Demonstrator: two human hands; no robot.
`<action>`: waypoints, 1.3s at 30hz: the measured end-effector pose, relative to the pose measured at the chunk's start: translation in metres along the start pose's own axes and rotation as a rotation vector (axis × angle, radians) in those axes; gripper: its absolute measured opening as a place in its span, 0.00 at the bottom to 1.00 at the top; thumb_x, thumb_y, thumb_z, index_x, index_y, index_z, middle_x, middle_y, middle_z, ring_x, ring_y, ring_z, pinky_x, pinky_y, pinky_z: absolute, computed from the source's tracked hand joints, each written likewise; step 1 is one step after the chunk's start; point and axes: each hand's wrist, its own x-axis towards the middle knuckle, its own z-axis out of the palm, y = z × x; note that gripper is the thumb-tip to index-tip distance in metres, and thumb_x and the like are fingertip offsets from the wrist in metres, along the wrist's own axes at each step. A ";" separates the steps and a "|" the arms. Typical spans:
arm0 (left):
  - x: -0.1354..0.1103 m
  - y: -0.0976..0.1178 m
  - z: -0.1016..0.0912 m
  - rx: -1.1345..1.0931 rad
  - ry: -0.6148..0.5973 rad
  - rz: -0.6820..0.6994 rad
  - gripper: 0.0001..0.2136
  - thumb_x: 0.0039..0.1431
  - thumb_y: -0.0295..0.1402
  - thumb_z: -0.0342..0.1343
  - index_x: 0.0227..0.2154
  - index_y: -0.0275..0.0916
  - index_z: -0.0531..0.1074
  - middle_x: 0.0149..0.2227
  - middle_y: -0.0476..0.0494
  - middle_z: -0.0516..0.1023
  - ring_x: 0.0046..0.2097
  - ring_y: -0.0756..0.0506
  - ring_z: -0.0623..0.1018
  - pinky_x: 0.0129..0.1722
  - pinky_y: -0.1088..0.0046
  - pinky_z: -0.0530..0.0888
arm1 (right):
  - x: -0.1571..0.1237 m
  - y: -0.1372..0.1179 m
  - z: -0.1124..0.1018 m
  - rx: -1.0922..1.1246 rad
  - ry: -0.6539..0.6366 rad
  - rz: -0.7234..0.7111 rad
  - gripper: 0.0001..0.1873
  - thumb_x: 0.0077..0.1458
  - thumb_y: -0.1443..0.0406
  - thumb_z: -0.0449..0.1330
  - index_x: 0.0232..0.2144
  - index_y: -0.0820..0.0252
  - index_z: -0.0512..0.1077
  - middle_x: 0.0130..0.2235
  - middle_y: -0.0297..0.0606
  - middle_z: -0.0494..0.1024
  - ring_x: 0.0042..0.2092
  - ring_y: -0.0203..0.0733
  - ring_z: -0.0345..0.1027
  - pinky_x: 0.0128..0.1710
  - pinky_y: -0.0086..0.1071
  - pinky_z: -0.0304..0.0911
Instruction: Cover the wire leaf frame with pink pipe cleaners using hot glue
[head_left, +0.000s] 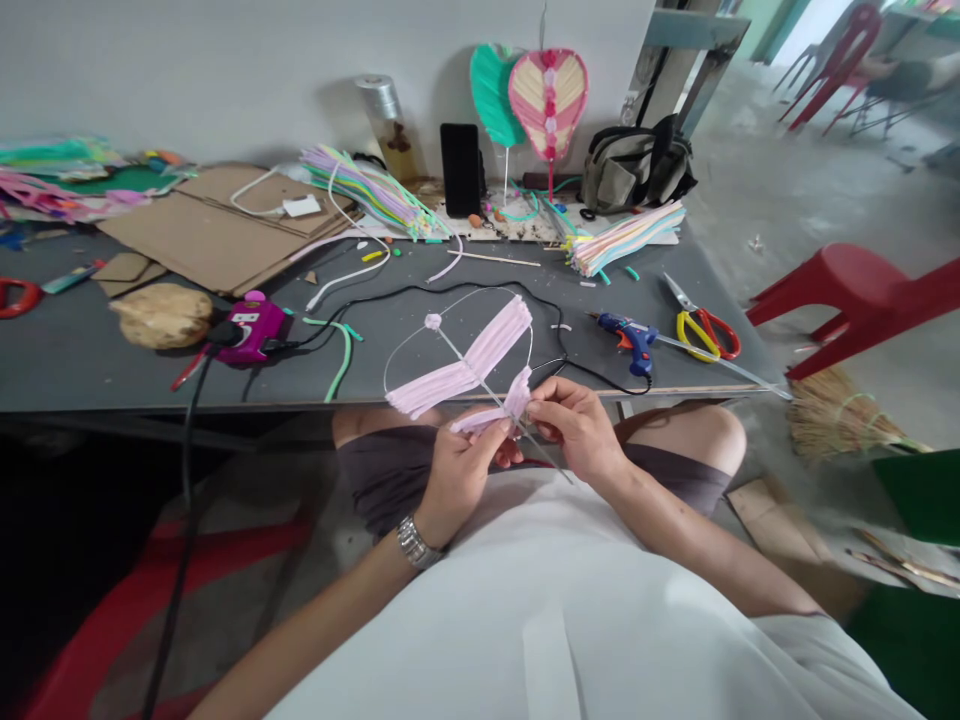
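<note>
A thin wire frame with a stick down its middle carries bands of pale pink pipe cleaners (498, 338), laid in a V across it. My left hand (466, 462) pinches the lower left part of the frame, thumb on the short pink pieces near the stick. With thumb and fingertips, my right hand (574, 425) pinches the lower right end of the pink pieces by the wire edge. A small pink tuft (433, 321) sits at the far end of the stick. The stick's lower end passes between my hands toward my lap.
On the table lie a blue glue gun (630, 340), scissors (701, 325), a purple power adapter (255, 328) with black cords and a stone-like lump (165, 315). Behind are pipe cleaner bundles (375, 190), a phone (460, 170), two finished heart-shaped fans (549, 105) and a bag (637, 165).
</note>
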 end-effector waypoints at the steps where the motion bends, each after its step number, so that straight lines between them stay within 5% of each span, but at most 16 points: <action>1: 0.000 0.001 0.000 0.007 -0.004 0.004 0.12 0.61 0.40 0.61 0.28 0.36 0.75 0.23 0.47 0.77 0.25 0.48 0.75 0.28 0.73 0.71 | 0.000 0.001 0.000 0.005 0.007 -0.010 0.15 0.44 0.58 0.71 0.22 0.58 0.70 0.18 0.26 0.68 0.20 0.28 0.52 0.20 0.26 0.50; 16: 0.001 -0.003 0.001 -0.029 -0.003 -0.018 0.13 0.59 0.42 0.63 0.28 0.36 0.76 0.24 0.46 0.77 0.25 0.48 0.74 0.27 0.73 0.70 | -0.002 0.004 0.001 0.015 0.063 -0.036 0.15 0.45 0.58 0.71 0.22 0.57 0.68 0.17 0.24 0.65 0.19 0.28 0.50 0.19 0.27 0.49; 20: 0.006 -0.008 -0.001 -0.103 0.051 -0.036 0.13 0.57 0.42 0.64 0.27 0.36 0.75 0.23 0.48 0.75 0.25 0.48 0.74 0.27 0.72 0.71 | -0.004 0.001 -0.002 -0.123 0.022 0.019 0.16 0.45 0.56 0.73 0.27 0.59 0.74 0.19 0.27 0.70 0.20 0.30 0.55 0.20 0.27 0.49; 28: 0.006 0.003 0.000 -0.030 0.040 -0.016 0.06 0.53 0.33 0.63 0.27 0.36 0.75 0.20 0.50 0.74 0.24 0.50 0.72 0.25 0.75 0.68 | -0.004 0.001 0.000 -0.261 0.049 0.040 0.11 0.45 0.60 0.69 0.22 0.59 0.71 0.17 0.26 0.66 0.20 0.30 0.54 0.22 0.28 0.51; 39: 0.006 -0.009 -0.002 -0.055 0.045 -0.040 0.06 0.52 0.33 0.63 0.25 0.35 0.75 0.19 0.51 0.73 0.22 0.52 0.70 0.22 0.76 0.63 | -0.007 0.008 0.002 -0.162 0.068 0.039 0.12 0.44 0.61 0.66 0.20 0.57 0.67 0.17 0.27 0.69 0.18 0.29 0.55 0.18 0.26 0.49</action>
